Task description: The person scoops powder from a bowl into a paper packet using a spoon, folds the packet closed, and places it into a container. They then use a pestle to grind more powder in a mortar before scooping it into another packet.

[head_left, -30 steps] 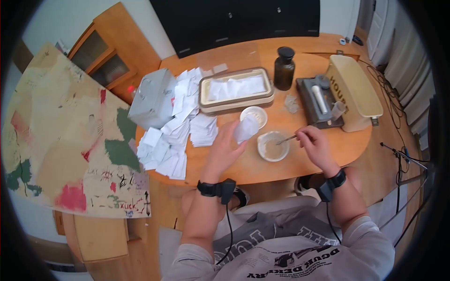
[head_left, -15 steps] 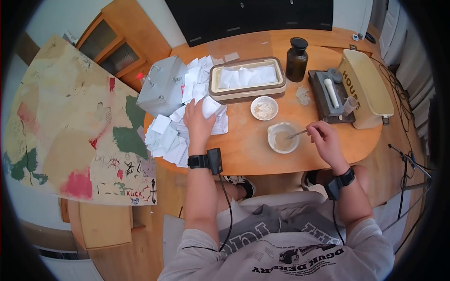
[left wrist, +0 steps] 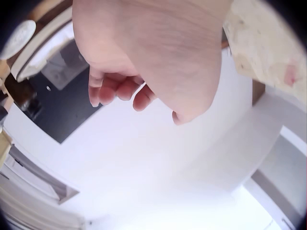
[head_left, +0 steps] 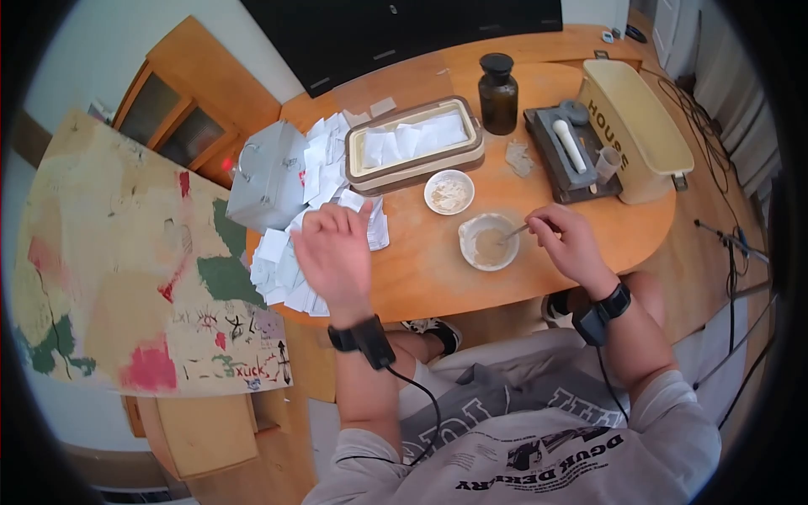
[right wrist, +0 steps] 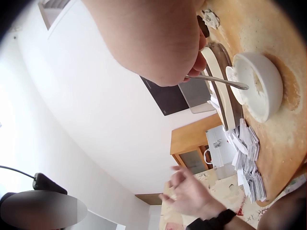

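Note:
My left hand [head_left: 337, 257] is raised in front of a heap of folded white paper packets [head_left: 273, 257], fingers loosely bent and nothing in them; the left wrist view shows the same bent, bare fingers [left wrist: 108, 93]. With thumb and fingers my right hand [head_left: 568, 240] pinches a thin metal spoon-like tool [right wrist: 218, 81]. Its far end reaches down into a white spouted mortar [head_left: 465, 252] that holds beige powder [head_left: 492, 246]. Behind the mortar stands a white dish [head_left: 429, 202] of pale, tan-streaked powder.
A cream-and-brown tray [head_left: 412, 175] with folded papers lies behind the dish. Grey metal box [head_left: 269, 189] at left; dark lidded jar [head_left: 499, 101], crumpled clear plastic [head_left: 518, 157], dark tray with white pestle [head_left: 570, 147] and beige HOUSE bin [head_left: 640, 126] at right.
My left hand carried a white paper packet beside the dish, moved left onto the paper heap, and now lifts away without it. The right hand stays at the mortar with the tool.

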{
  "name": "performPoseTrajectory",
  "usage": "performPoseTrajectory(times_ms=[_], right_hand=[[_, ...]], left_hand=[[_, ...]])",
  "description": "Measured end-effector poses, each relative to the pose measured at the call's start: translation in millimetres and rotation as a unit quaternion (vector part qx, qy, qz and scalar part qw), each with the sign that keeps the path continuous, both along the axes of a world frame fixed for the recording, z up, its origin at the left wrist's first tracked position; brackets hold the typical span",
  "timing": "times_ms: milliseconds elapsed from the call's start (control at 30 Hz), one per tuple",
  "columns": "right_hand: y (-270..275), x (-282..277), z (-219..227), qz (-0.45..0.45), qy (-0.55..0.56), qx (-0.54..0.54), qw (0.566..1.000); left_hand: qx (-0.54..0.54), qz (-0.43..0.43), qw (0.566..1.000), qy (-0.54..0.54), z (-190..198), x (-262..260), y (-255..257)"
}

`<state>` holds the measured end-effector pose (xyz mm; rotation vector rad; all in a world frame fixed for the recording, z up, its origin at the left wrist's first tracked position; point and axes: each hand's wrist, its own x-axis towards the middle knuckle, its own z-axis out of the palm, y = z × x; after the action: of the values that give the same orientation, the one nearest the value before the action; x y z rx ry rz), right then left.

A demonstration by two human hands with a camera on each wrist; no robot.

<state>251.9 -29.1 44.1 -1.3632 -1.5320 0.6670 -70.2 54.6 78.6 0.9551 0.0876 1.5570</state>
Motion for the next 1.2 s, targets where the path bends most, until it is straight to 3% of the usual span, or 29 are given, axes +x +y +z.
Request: performPoseTrajectory(times_ms=[67, 133, 167, 233, 367, 433, 467, 533, 633, 967, 1067, 1167, 1200], right_hand=[[0, 1, -4, 0.011, -0.011, 0.006, 1.000], [2, 0, -4, 0.012, -0.017, 0.004, 1.000], [2, -3, -3, 0.023, -0.008, -0.002, 1.000], [-1, -5, 0, -0.002, 0.023, -0.037, 0.999], [-2, -3, 0, 0.009, 0.013, -0.045, 0.999], [-1, -4, -2, 0.007, 0.010, -0.043, 0.999], [0, -4, -8, 0.009, 0.017, -0.029, 0.999], [-1, -5, -9, 0.014, 0.017, -0.041, 0.999], [1, -5, -13, 0.019, 0.014, -0.051, 0.998], [2, -8, -11, 0.016, 0.007, -0.045, 0.999], [-1, -6, -10, 0.004, 0.014, -0.056, 0.998], [0, -4, -7, 0.004, -0.022, -0.006, 1.000], [0, -4, -6, 0.011, -0.027, 0.008, 1.000]], left_hand=[[0.105, -0.011, 0.989, 0.100, 42, 21, -47], [0.247, -0.079, 0.961, 0.096, 76, 42, -94], [0.235, -0.051, 0.970, -0.025, 84, 59, -121], [0.396, -0.220, 0.891, -0.034, 110, 62, -121], [0.288, -0.188, 0.939, -0.028, 115, 57, -162], [0.344, -0.297, 0.886, -0.088, 104, 54, -152], [0.342, -0.295, 0.889, -0.081, 110, 51, -155], [0.278, -0.208, 0.937, -0.036, 125, 49, -167], [0.259, -0.150, 0.953, -0.053, 122, 50, -179], [0.251, -0.137, 0.957, -0.052, 117, 48, -172], [0.072, -0.085, 0.993, -0.034, 100, 53, -133], [-0.083, -0.084, 0.992, -0.036, 81, 79, -87], [-0.073, -0.100, 0.991, -0.048, 74, 81, -79]])
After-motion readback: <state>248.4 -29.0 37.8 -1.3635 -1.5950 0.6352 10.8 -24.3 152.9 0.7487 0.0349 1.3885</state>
